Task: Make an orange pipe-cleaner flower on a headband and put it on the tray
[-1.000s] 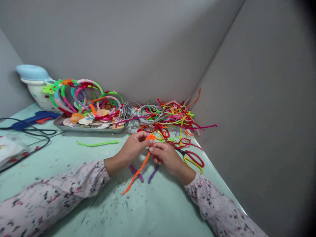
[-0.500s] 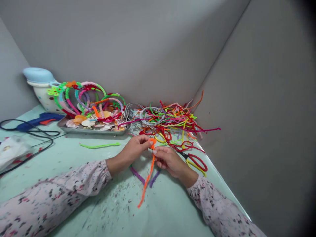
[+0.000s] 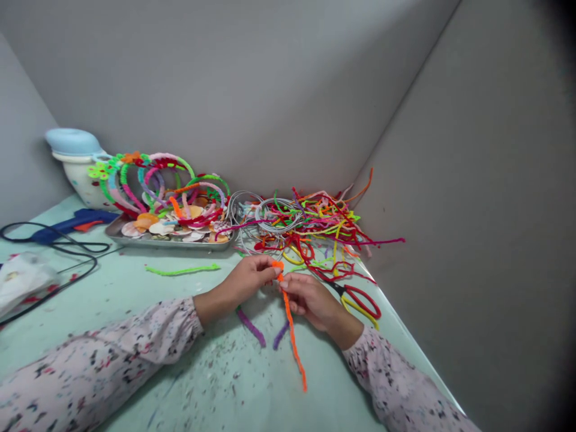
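An orange pipe cleaner (image 3: 293, 336) hangs down toward the table's front, its upper end bunched into a small shape between my fingertips. My left hand (image 3: 254, 277) pinches that bunched part from the left. From the right, my right hand (image 3: 310, 295) pinches the strand just below it. Beneath both hands, two purple fuzzy ends (image 3: 252, 327) stick out; what they join is hidden. Scissors with red and yellow handles (image 3: 362, 302) lie right of my right hand. A green pipe cleaner (image 3: 182, 270) lies to the left.
A metal tray (image 3: 171, 243) holds shells and colourful wrapped hoops. Beside it are wire coils (image 3: 279, 216) and a heap of pipe cleaners (image 3: 333, 216). Farther left are a blue glue gun (image 3: 67, 225) with a black cord, a blue-lidded container (image 3: 83, 174) and a white plastic bag (image 3: 24, 282).
The loose length of the orange pipe cleaner has swung from lower left to lower right. Both hands remain close together, slightly lower in view.
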The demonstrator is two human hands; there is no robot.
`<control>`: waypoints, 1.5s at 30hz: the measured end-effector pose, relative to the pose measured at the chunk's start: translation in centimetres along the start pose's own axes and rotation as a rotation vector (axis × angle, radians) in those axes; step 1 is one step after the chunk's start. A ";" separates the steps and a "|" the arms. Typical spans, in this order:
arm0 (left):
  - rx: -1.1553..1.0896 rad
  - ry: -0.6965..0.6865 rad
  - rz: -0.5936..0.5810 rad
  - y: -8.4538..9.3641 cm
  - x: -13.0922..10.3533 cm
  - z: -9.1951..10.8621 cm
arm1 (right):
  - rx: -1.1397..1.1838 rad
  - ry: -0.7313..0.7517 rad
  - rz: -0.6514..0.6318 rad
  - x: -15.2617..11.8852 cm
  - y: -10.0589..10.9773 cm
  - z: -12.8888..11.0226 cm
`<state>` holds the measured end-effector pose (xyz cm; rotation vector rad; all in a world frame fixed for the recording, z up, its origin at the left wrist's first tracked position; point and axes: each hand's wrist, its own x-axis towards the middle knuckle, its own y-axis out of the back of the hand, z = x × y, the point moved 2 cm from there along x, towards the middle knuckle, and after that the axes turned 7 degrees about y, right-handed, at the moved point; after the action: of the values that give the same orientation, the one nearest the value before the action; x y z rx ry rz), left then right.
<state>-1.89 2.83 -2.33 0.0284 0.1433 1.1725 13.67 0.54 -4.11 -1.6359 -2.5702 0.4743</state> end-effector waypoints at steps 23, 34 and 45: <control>0.159 -0.046 0.091 0.2 0.3 -0.7 | -0.050 0.067 0.153 0.3 0.1 0.3; 0.129 -0.044 0.090 -0.4 -0.2 -0.7 | -0.030 0.102 0.265 0.4 0.0 0.1; 0.115 -0.073 0.113 -0.5 -0.2 -1.1 | 0.112 0.111 0.265 0.5 0.0 0.2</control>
<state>-1.62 2.42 -3.41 0.1818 0.1461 1.2734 13.39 0.93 -4.32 -1.9118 -2.2172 0.5156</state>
